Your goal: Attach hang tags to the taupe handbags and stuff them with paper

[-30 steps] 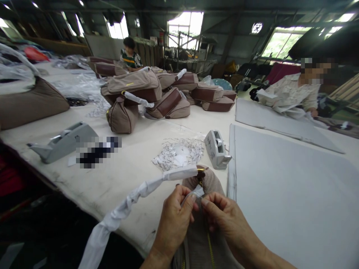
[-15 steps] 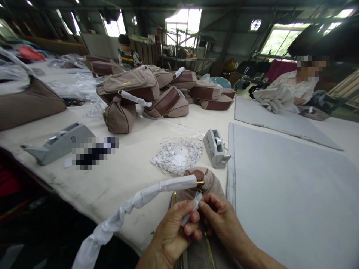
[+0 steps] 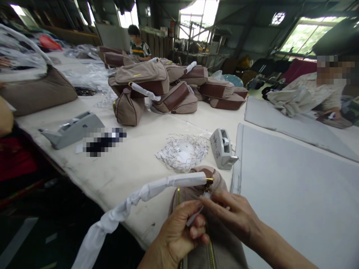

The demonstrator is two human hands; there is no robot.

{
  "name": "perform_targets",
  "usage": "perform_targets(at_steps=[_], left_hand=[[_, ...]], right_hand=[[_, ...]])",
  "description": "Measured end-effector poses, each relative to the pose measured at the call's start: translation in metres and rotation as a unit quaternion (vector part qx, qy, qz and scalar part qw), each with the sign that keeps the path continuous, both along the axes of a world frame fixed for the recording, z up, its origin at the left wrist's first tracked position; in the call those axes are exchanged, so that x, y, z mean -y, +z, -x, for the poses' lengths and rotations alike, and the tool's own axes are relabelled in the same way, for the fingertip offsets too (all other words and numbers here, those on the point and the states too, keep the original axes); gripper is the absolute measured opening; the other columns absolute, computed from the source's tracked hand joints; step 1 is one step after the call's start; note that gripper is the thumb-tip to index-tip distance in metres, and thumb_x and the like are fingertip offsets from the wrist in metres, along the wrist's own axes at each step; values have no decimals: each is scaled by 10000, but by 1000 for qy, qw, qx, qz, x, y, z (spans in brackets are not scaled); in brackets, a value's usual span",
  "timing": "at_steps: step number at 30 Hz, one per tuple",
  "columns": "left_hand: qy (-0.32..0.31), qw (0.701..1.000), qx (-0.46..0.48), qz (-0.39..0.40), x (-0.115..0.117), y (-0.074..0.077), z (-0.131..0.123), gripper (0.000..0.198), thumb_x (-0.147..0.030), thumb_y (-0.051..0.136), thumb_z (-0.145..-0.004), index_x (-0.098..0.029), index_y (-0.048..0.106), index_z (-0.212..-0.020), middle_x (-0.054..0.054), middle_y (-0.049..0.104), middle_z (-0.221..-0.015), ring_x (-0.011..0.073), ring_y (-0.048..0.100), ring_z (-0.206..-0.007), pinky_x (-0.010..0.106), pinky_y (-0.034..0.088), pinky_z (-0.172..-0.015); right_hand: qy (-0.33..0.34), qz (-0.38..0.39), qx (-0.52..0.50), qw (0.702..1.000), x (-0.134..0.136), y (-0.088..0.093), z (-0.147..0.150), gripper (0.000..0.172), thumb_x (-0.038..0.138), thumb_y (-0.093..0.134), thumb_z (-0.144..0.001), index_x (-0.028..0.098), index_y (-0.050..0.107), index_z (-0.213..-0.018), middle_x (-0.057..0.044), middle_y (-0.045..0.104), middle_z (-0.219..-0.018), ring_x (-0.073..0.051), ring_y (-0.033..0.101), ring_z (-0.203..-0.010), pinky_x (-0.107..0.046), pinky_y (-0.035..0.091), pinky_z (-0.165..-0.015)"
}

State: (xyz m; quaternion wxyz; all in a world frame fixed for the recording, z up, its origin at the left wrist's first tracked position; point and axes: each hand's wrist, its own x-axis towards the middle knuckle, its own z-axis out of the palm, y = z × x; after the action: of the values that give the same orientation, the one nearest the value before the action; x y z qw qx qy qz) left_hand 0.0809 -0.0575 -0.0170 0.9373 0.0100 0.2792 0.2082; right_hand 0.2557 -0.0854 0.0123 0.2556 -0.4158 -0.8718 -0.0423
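Note:
A taupe fabric bag (image 3: 196,190) lies at the table's near edge with its gold zipper (image 3: 210,250) running toward me. Its strap (image 3: 134,200), wrapped in white paper, trails off to the lower left. My left hand (image 3: 179,233) is closed and pinches a small white paper slip (image 3: 196,216) at the zipper pull. My right hand (image 3: 235,216) is closed too, its fingertips pinching the same slip from the right, right above the bag.
A grey tape dispenser (image 3: 223,149) and a heap of white paper scraps (image 3: 182,151) sit just beyond the bag. Grey sheets (image 3: 294,175) cover the table's right side. Another dispenser (image 3: 73,129) is at left, stacked bags (image 3: 157,86) farther back. A person (image 3: 322,89) works at right.
Both hands have come lower and nearer to me along the bag, still pinching the paper slip. The view has shifted slightly left and down.

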Motion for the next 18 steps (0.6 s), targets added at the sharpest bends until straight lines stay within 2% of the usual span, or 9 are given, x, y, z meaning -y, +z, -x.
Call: perform_targets(at_steps=[2, 5, 8, 13, 16, 18], left_hand=[[1, 1000, -5, 1, 2, -1, -1, 165, -251, 650, -769, -137, 544, -713, -48, 523, -442, 33, 370, -300, 231, 492, -380], [7, 1000, 3, -8, 4, -1, 1, 225, -280, 719, -710, -140, 543, -715, -47, 533, -452, 35, 386, -310, 243, 512, -388], [12, 1000, 14, -18, 7, 1, 4, 301, -303, 784, -636, -138, 547, -720, -47, 545, -468, 30, 392, -322, 242, 524, -406], [24, 999, -8, -47, 9, 4, 5, 347, -323, 805, -596, -135, 539, -714, -53, 534, -470, 29, 399, -335, 229, 518, -415], [35, 993, -44, -102, 10, 4, 3, 340, -371, 765, -640, -134, 537, -725, -38, 546, -482, 38, 416, -341, 228, 506, -431], [48, 987, -62, -143, 11, 4, 3, 341, -408, 731, -668, -130, 542, -732, -34, 546, -488, 42, 416, -345, 236, 499, -459]], right_hand=[[52, -15, 66, 996, -6, 11, -1, 322, 130, 453, -903, 150, 485, -1223, -26, 596, -747, -128, 531, -638, -248, 405, -542], [79, -31, 107, 991, -15, 20, 2, 245, 144, 404, -927, 108, 519, -1139, -41, 608, -742, -146, 515, -640, -280, 385, -543], [83, -27, 127, 988, -19, 19, 10, 226, 157, 369, -940, 109, 558, -1053, -35, 592, -706, -151, 496, -626, -294, 373, -544], [61, 0, 123, 991, -19, 11, 12, 370, 191, 228, -968, 128, 584, -887, -58, 570, -701, -161, 500, -632, -294, 400, -540], [30, -9, 106, 994, -15, 2, 5, 271, 208, 325, -953, 132, 565, -1054, -78, 604, -815, -172, 537, -687, -298, 455, -574], [-9, -4, 66, 998, -7, -9, 2, 331, 183, 414, -924, 162, 465, -1251, -86, 606, -917, -171, 563, -747, -287, 490, -604]])
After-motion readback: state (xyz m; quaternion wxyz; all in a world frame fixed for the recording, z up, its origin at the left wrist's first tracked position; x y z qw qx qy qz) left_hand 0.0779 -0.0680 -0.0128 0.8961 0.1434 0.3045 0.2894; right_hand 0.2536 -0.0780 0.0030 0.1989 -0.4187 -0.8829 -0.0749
